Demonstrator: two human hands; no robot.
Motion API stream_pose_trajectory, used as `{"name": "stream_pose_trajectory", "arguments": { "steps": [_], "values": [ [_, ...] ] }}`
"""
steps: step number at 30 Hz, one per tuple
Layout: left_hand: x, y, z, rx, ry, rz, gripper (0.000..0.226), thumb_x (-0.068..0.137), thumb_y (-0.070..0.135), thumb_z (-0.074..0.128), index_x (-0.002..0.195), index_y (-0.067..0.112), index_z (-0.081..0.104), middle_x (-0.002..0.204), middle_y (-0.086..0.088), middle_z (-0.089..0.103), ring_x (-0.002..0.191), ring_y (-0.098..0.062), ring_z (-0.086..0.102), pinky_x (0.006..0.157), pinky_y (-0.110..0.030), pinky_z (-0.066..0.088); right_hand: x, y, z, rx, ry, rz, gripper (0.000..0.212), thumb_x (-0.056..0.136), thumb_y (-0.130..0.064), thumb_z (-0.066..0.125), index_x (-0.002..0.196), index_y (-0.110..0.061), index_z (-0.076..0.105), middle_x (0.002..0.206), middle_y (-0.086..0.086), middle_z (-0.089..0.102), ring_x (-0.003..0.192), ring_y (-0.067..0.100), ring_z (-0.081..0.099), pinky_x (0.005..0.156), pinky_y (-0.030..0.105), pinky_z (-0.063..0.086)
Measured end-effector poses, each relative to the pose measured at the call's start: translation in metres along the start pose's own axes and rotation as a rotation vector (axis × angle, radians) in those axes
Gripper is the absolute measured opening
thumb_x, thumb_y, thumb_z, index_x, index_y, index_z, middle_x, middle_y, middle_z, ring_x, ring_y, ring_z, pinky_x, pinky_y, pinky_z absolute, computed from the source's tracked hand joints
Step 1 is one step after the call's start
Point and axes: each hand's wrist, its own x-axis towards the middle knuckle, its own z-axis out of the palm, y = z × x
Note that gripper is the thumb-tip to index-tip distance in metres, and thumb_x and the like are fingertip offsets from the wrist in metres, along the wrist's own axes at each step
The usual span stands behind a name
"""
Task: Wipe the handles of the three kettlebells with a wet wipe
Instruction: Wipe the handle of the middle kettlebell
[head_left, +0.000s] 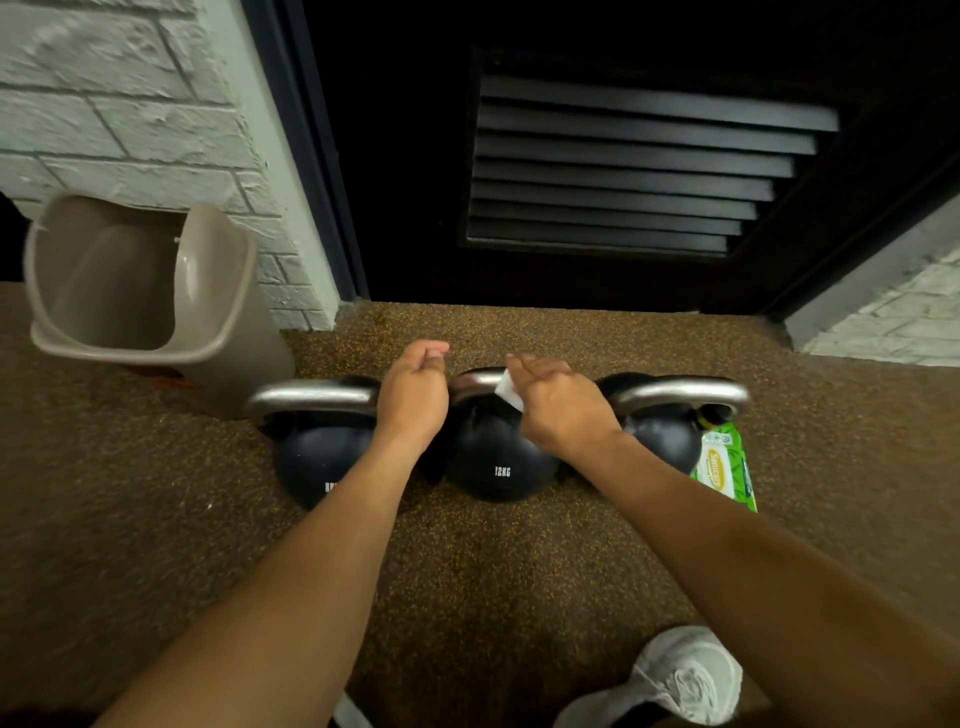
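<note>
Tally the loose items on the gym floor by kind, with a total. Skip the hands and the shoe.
Kettlebells: 3, namely left kettlebell, middle kettlebell, right kettlebell
Wet wipe, held in the right hand: 1
Pack of wipes: 1
Bin: 1
Total: 6

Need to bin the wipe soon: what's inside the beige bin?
The open beige plastic bin shows only bare inner walls; nothing visible inside. Its bottom is hidden behind the near rim.
</note>
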Motion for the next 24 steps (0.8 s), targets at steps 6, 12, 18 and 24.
{"name": "stream_pose_trajectory", "arguments": {
  "steps": [6,12,18,24],
  "values": [
    [0.007,0.003,-0.004,-0.044,0.047,0.014,0.023,0.105,0.024,0.045,0.106,0.035,0.066,0.117,0.004,0.068,0.112,-0.018,0.064,0.102,-0.041,0.050,0.015,-0.036,-0.010,-0.136,-0.021,-0.090,0.060,0.090,-0.027,0.052,0.146,-0.008,0.039,0.146,0.014,0.048,0.133,0.032,0.045,0.108,0.041,0.037],
    [0.012,0.004,-0.007,-0.063,0.095,0.018,0.026,0.104,0.021,0.047,0.099,0.038,0.066,0.112,0.004,0.069,0.109,-0.019,0.065,0.099,-0.038,0.051,0.043,-0.078,-0.003,-0.519,-0.160,-0.196,0.028,0.098,-0.027,0.049,0.120,-0.015,0.063,0.122,0.009,0.065,0.117,0.029,0.056,0.107,0.043,0.036],
    [0.012,0.016,0.004,-0.032,0.108,0.022,0.024,0.105,0.020,0.046,0.110,0.025,0.069,0.117,0.001,0.068,0.111,-0.018,0.064,0.090,-0.028,0.046,0.045,-0.064,0.002,-0.488,-0.144,-0.203,0.035,0.096,-0.027,0.050,0.127,-0.013,0.060,0.127,0.011,0.061,0.125,0.030,0.051,0.119,0.050,0.019],
    [-0.007,0.030,0.036,0.221,-0.071,0.206,0.029,0.108,0.020,0.044,0.121,0.024,0.070,0.123,0.003,0.066,0.111,-0.012,0.057,0.085,-0.021,0.038,-0.008,0.020,0.028,0.115,0.319,-0.062,0.051,0.092,-0.022,0.053,0.142,-0.009,0.051,0.142,0.011,0.056,0.131,0.029,0.052,0.115,0.044,0.030]
  ]
}}
